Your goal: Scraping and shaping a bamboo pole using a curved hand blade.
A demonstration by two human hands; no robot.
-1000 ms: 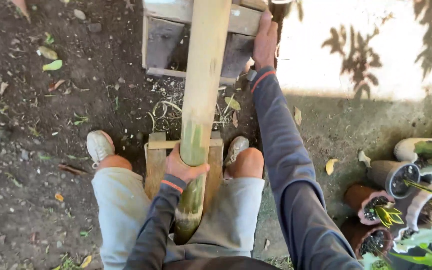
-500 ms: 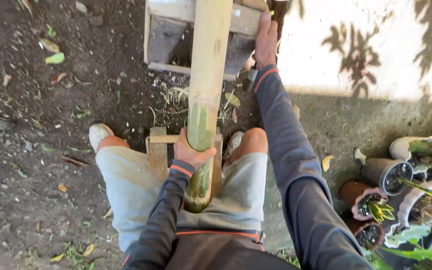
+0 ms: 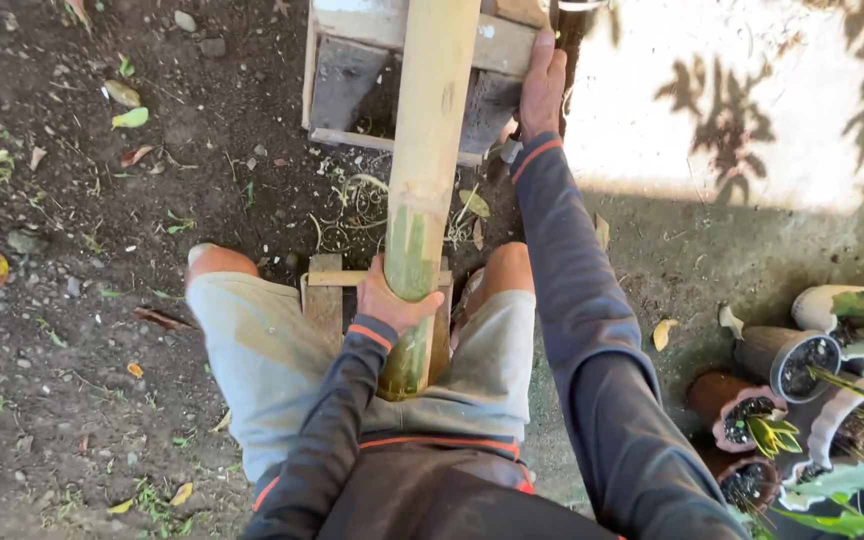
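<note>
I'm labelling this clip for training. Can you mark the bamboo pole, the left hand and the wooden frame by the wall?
bamboo pole (image 3: 430, 110), head view, on its pale upper shaft.
left hand (image 3: 392, 300), head view, on the knuckles wrapped around the pole.
wooden frame (image 3: 337, 80), head view, on its grey left board.

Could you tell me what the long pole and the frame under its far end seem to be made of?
The pole looks like bamboo: smooth tan skin, green near the left hand, with a hollow-looking cut end. The frame under the right hand seems to be rough, weathered wood, grey and unpainted, built from planks.
</note>
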